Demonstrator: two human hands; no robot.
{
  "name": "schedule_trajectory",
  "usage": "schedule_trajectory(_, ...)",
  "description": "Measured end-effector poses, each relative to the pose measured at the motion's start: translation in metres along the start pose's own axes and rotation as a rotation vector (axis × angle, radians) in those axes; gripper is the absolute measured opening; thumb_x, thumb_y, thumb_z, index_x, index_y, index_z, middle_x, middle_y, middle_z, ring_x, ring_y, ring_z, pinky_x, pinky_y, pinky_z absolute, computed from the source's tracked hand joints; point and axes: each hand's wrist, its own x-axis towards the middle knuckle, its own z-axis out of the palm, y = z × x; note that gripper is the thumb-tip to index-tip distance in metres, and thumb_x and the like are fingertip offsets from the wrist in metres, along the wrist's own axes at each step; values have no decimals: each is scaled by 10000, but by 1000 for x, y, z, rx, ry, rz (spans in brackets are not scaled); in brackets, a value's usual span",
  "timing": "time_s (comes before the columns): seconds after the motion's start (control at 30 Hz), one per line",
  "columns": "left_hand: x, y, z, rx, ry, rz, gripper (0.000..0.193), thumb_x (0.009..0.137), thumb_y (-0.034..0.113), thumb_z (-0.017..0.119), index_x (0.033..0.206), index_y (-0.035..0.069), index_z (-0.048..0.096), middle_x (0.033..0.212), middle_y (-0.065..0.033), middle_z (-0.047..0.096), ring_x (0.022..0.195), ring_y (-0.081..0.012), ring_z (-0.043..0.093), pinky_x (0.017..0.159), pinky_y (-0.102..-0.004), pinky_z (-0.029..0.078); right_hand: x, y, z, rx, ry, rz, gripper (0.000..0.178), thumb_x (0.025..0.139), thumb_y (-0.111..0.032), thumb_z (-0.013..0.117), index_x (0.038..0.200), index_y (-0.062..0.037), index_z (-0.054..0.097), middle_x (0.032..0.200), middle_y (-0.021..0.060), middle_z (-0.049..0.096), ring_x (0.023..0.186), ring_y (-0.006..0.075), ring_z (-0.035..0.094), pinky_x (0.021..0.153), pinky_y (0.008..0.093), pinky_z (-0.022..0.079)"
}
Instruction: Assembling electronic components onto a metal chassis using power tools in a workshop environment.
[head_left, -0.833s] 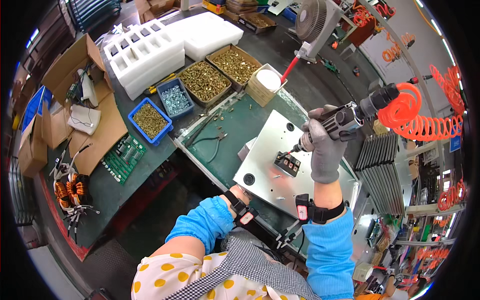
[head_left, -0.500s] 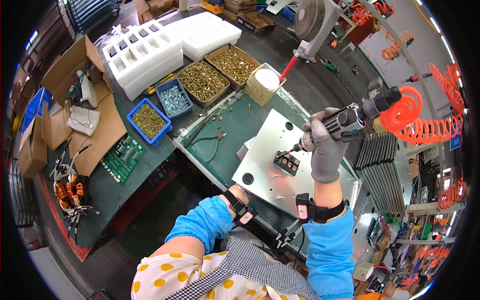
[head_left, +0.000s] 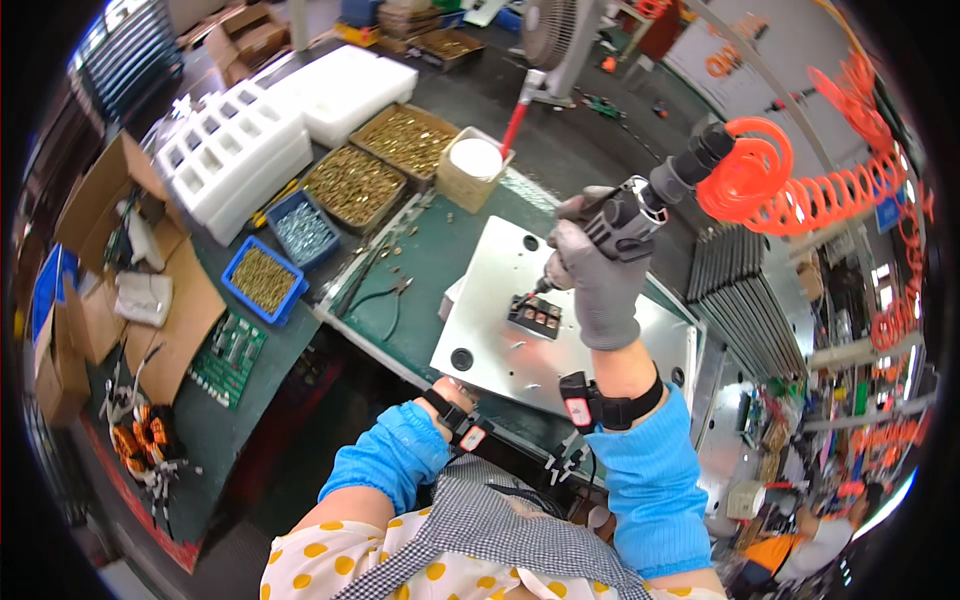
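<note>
My right fingers are gripping the probably hefty, rigid driver round its body, while whether my left hand is gripping, I can't tell.

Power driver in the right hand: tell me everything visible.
The power driver has a dark grey and black body, apparently plastic and metal, with an orange coiled line at its rear. The gloved right hand wraps and partly hides it. It slants above the metal plate, tip down at the black module; exact contact is unclear.
</note>
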Motion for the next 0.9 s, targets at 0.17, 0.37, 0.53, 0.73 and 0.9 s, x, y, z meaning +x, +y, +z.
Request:
schedule_trajectory(0.17,-14,-1,2,37,-109,35,485,868,206,673,1298,74,492,1217,-92,575,1107,-258,577,910,-406,501,-18,-47,-12,170,11,-179,451,767,102,633,1160,-67,490,1003,79,614,718,124,598,516,246,486)
schedule_trajectory(0.37,-29,-5,-3,89,-204,68,484,866,209,676,1295,76,495,1214,-92,578,1105,-260,578,908,-408,502,-41,-28,-64,120,218,-215,461,769,113,618,1171,-70,487,992,80,605,748,131,607,501,236,486)
schedule_trajectory(0.53,-30,-4,-1,144,-253,70,483,865,212,679,1292,77,497,1211,-92,579,1104,-262,579,906,-410,503,-47,-8,-75,161,309,-206,435,778,104,613,1161,-59,486,978,88,595,727,136,599,465,239,470)
schedule_trajectory(0.73,-32,-2,-1,215,-269,65,483,863,214,682,1290,79,500,1208,-92,582,1102,-264,581,904,-413,504,-51,-2,-81,219,330,-242,415,798,100,595,1164,-58,481,980,95,591,701,137,577,447,251,460)
schedule_trajectory(0.9,-36,-3,-6,262,-284,74,482,862,217,684,1287,81,503,1205,-93,583,1100,-265,582,902,-415,505,-52,3,-78,272,292,-226,419,804,114,581,1163,-74,475,1004,82,589,712,142,581,451,250,461)
